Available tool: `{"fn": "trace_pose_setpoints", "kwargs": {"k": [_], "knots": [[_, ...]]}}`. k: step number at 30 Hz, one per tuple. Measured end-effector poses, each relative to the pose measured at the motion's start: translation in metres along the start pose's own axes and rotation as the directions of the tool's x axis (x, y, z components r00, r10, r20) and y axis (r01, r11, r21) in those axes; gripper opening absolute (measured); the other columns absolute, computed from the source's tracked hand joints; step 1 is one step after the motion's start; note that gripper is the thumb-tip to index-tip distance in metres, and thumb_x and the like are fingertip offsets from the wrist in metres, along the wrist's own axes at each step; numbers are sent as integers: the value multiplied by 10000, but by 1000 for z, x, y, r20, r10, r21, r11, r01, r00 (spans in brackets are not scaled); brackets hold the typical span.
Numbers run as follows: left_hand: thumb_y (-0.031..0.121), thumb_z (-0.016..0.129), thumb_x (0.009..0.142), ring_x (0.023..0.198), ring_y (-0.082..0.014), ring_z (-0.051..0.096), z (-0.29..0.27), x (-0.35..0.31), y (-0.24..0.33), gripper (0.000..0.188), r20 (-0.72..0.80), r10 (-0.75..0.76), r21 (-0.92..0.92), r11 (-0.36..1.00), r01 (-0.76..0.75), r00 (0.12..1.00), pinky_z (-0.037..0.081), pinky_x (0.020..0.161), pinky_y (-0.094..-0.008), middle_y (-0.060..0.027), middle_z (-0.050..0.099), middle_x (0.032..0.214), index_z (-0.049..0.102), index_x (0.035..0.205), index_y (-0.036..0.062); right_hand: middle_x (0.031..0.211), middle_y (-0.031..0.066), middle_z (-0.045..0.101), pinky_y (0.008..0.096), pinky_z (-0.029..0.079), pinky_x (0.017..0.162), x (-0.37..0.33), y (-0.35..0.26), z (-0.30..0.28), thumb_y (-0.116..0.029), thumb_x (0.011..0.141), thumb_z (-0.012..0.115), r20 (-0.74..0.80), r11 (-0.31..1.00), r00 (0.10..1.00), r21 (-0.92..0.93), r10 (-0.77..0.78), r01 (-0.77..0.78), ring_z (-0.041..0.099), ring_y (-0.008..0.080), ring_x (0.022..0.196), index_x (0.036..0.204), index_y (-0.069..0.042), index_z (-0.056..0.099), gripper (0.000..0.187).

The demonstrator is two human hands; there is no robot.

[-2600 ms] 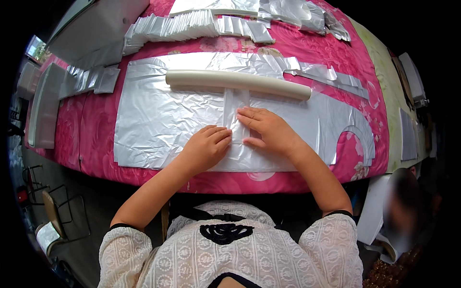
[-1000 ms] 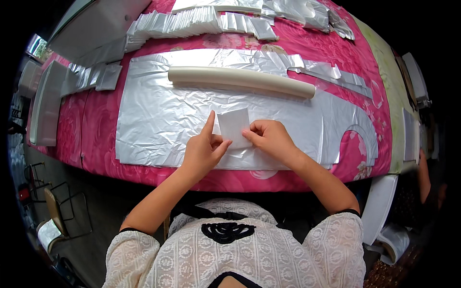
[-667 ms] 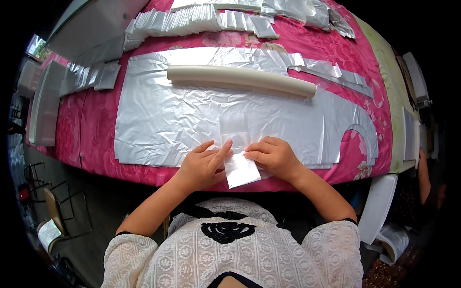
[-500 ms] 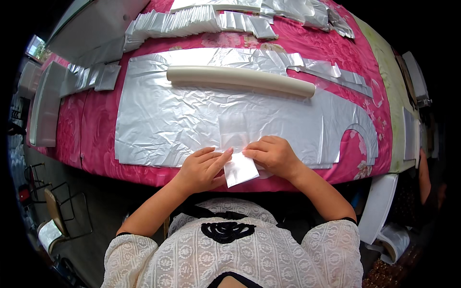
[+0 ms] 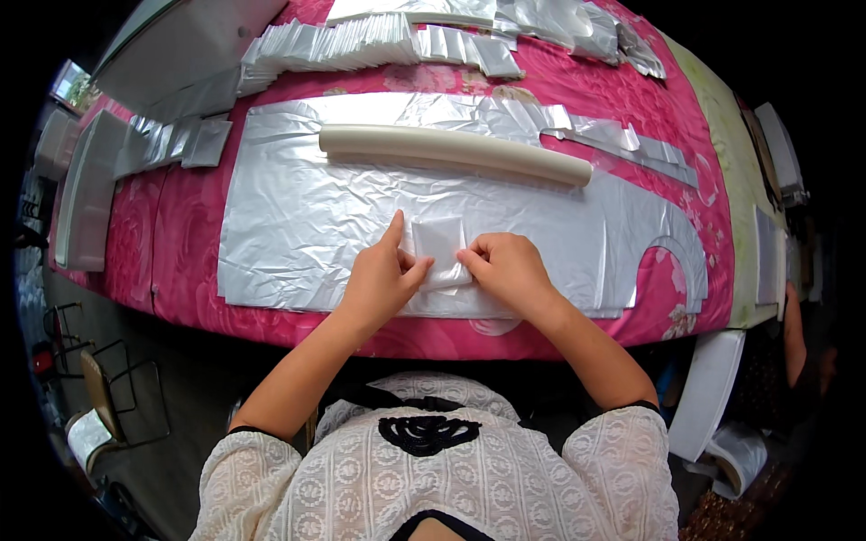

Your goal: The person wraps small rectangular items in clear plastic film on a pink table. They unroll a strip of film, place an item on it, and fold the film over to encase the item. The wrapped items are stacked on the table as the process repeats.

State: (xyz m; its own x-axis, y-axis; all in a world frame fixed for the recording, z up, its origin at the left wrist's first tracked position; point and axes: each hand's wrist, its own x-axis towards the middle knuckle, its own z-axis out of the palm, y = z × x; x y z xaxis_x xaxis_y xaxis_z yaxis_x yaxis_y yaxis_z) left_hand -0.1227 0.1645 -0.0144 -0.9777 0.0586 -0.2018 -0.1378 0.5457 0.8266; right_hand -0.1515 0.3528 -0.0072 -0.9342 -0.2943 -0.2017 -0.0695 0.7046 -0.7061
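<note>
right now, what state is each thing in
pink cloth: spread over the table
large silver sheet: laid out, wrinkled
cream cylinder: lying across the sheet
small silver piece: folded
right hand: pinching the piece's edge
left hand: index finger extended, thumb at the piece
far row of pieces: folded, closely packed

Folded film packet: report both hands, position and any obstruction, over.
Right hand pinching folded film packet at right edge. Left hand at its left edge, grip unclear. Packet over silvery sheets. Cream cylinder beyond, clear of both hands.
</note>
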Motion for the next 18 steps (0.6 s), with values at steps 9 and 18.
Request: {"fn": "trace_pose_setpoints", "kwargs": {"k": [9,18], "knots": [[81,681,740,1054,-276,544,0,-2,-4,643,-98,635,458,712,-532,766,479,826,-347,-180,481,1236,398,1309,-15,597,92,632,373,481,601,11,-8,-10,-273,790,593,145,990,980,-19,139,-137,620,255,592,669,-35,677,280],[504,568,789,1361,-382,172,37,0,-4,924,115,474,586,677,-445,873,122,1101,-482,-272,209,1436,193,1361,-117,634,115,639,380,496,599,11,-1,-2,-293,764,605,79,993,991,-40,110,-107,622,291,612,691,-52,686,265]]}}
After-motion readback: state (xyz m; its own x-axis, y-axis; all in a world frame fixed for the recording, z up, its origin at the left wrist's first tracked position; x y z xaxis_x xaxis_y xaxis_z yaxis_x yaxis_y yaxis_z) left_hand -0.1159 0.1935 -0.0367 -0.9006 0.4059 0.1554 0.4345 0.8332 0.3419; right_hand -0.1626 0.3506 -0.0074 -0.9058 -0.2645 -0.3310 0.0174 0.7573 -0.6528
